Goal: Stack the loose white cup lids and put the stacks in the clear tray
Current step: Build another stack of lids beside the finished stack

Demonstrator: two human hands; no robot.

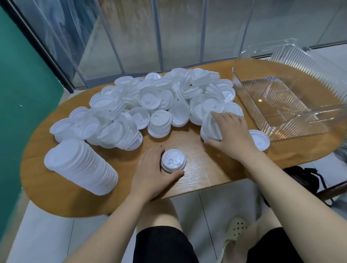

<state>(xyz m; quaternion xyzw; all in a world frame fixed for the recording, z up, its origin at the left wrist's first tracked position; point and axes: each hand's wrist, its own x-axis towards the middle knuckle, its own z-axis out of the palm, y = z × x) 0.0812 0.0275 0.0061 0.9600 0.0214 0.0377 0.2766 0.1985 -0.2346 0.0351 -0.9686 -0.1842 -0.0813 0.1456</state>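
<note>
Wooden oval table (197,152) against frosted glass panels. Loose white plastic cup lids (150,102) heap from 10 to 12 o'clock. At centre, the left hand (153,170) cups a short stack of white lids (173,161); the right hand (231,132) grips several lids (210,127) at 1 o'clock. Stacking seems underway; next, likely nest these together. A tall leaning stack (81,167) stands at 8 o'clock, the clear ribbed tray (288,126) empty at 2.
</note>
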